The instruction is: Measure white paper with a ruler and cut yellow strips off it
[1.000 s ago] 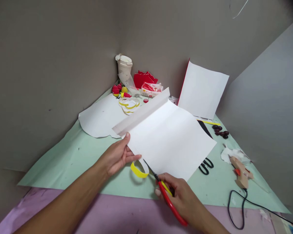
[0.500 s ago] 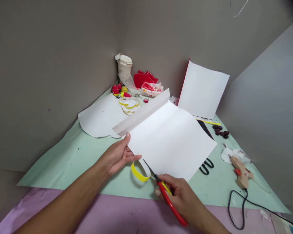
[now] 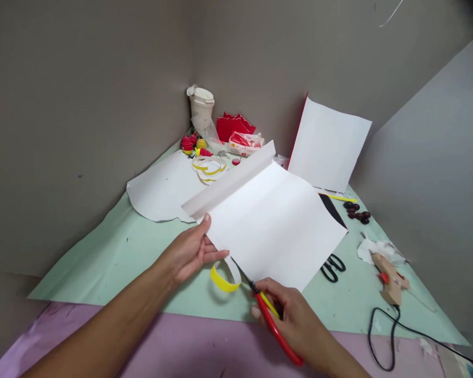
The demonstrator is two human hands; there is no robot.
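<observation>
My left hand (image 3: 195, 247) grips the near left edge of a white paper sheet (image 3: 268, 220), thumb on top and fingers beneath. The sheet's far left edge is folded up. In my right hand (image 3: 287, 310) is a pair of scissors (image 3: 274, 331) with red and yellow handles. Their blades lie along the sheet's near edge, pointing at my left fingertips. A narrow strip with a yellow face (image 3: 224, 281) curls down in a loop beside the blades, its upper end at my left fingers.
Behind the sheet lie another white sheet (image 3: 161, 189), yellow-edged strips (image 3: 208, 167), a white bucket (image 3: 202, 107) and red pieces (image 3: 234, 125). A white board (image 3: 331, 144) leans at the back. At right are dark beads (image 3: 357, 210), black-handled scissors (image 3: 333, 268) and a corded glue gun (image 3: 390, 278).
The curled yellow strip has shifted slightly left. The sheet's right corner has moved a little left; both hands stay nearly in place.
</observation>
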